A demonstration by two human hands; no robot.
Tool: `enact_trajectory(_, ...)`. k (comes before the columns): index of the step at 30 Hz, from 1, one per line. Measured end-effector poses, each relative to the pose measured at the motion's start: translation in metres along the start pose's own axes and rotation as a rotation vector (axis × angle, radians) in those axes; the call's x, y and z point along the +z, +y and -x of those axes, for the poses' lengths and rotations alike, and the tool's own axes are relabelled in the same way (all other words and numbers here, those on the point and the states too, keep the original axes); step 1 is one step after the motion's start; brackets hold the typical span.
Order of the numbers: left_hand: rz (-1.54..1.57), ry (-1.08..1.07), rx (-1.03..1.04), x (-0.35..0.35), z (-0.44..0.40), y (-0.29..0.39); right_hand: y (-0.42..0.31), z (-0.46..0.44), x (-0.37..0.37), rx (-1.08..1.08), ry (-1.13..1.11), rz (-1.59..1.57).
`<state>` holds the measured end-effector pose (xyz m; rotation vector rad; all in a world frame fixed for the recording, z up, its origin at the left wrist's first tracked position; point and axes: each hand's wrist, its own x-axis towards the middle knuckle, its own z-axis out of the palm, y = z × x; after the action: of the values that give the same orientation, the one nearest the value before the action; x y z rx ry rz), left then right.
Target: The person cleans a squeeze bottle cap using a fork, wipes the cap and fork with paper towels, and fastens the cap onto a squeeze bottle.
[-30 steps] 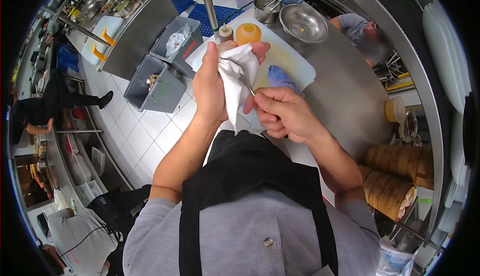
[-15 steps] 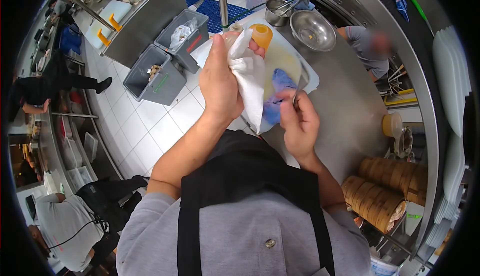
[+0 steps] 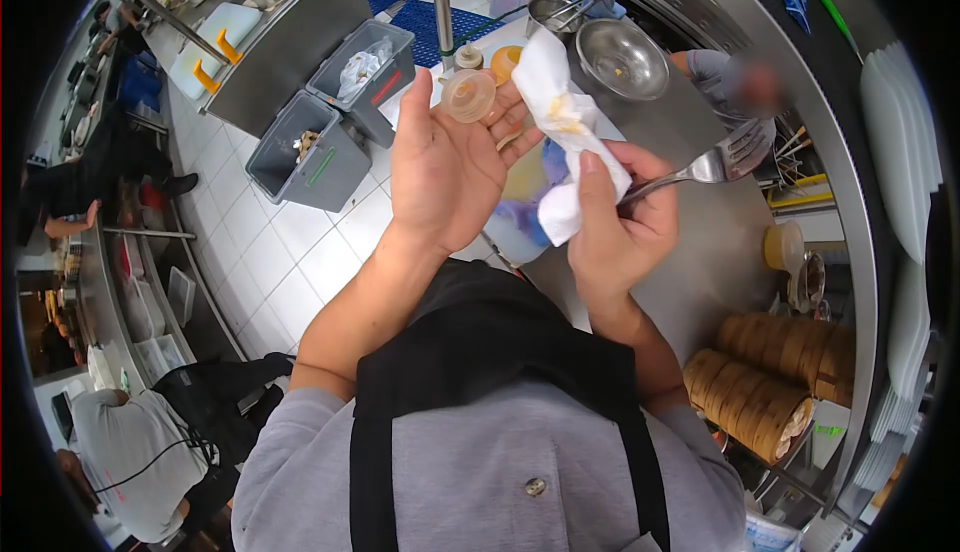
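My left hand (image 3: 452,177) is palm up with its fingers spread, holding nothing. In my right hand (image 3: 628,227) are a stained white paper towel (image 3: 565,117) and a metal fork (image 3: 715,164); the fork's tines point out to the right. A round translucent container (image 3: 468,95) shows just beyond my left palm, and an orange container (image 3: 505,62) is partly hidden behind my fingers. Under the paper towel, a blue-purple cloth (image 3: 522,214) lies on a pale cutting board, mostly covered by my hands.
A steel bowl (image 3: 622,60) and a saucepan (image 3: 553,14) stand on the steel counter (image 3: 700,252). Two grey bins (image 3: 310,157) are on the tiled floor to the left. Bamboo steamers (image 3: 745,402) are stacked at the right. Other people (image 3: 140,452) are on both sides.
The paper towel has passed from my left hand to my right hand, which now also shows the fork clearly. My left hand has opened.
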<state>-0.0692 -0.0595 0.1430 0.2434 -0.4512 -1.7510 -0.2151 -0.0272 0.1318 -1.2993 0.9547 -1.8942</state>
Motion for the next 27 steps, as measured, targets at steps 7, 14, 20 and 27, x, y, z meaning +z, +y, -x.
enact_trajectory(7, -0.182, 0.09, 0.054, 0.02, 0.0, -0.009, 0.013, -0.008, 0.021, -0.06, -0.329, 0.315)
enact_trajectory(14, -0.04, 0.268, 0.109, -0.005, -0.009, -0.004, -0.018, -0.01, -0.002, -0.058, -0.533, 0.417)
enact_trajectory(20, -0.071, 0.16, 0.107, -0.007, -0.008, 0.005, -0.026, -0.021, -0.02, -0.166, -0.647, 0.844)
enact_trajectory(27, -0.257, 0.243, 0.107, 0.005, -0.007, 0.001, -0.033, -0.036, -0.019, -0.358, -0.717, 1.202)
